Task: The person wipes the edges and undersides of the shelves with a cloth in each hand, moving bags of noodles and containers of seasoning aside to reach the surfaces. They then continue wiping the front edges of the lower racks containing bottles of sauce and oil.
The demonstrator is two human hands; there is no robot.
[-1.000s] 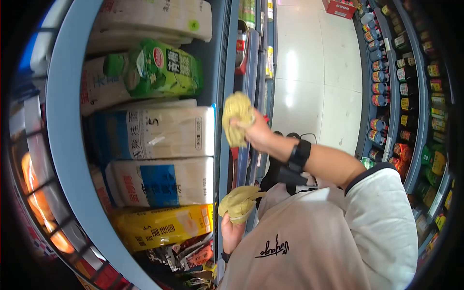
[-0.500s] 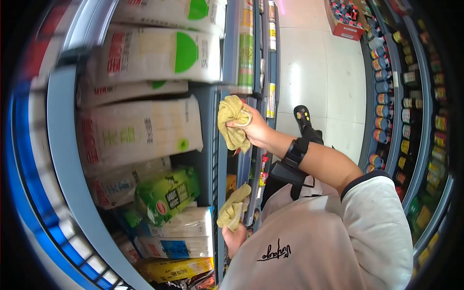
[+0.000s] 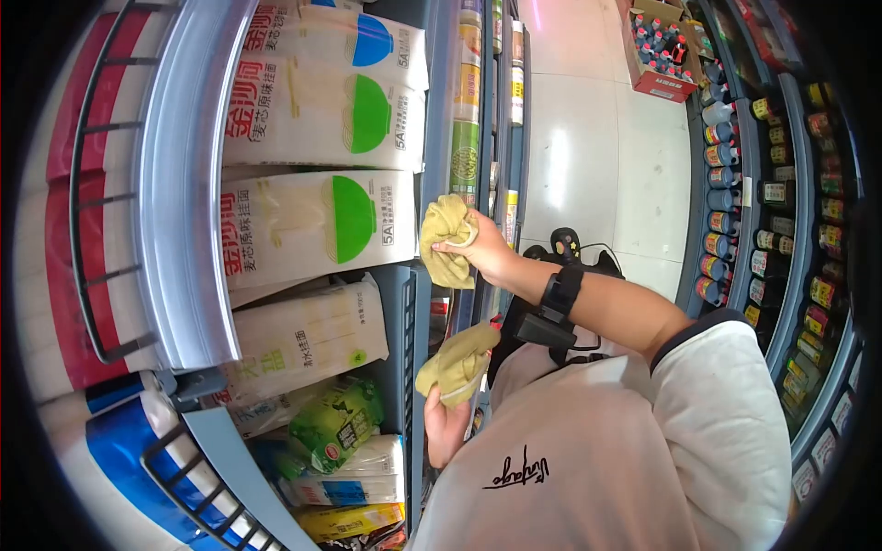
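My right hand (image 3: pixel 491 253) reaches in from the right side with its fingers closed on a crumpled yellow-green cloth (image 3: pixel 447 230). The bunched cloth is beside the front edge of the shelf unit. Below it in view, my left hand (image 3: pixel 445 427) grips a second yellow-green cloth (image 3: pixel 457 363), folded over and partly covering the fingers. A gap separates the two cloths. White noodle packs (image 3: pixel 317 225) with green and blue bowl prints lie on the shelf to the left of my hands.
A grey shelf edge (image 3: pixel 409 340) runs beside both hands. A green package (image 3: pixel 335 424) lies lower left. Black wire racks (image 3: pixel 110 197) stand far left. Bottles (image 3: pixel 719 197) line the right shelves; a red box of bottles (image 3: pixel 661 84) sits on the tiled floor (image 3: pixel 565 129).
The view has shifted, bringing more noodle packs and the wire racks in. My left hand's cloth is slightly higher in view and bunched differently. Both feet now show close together.
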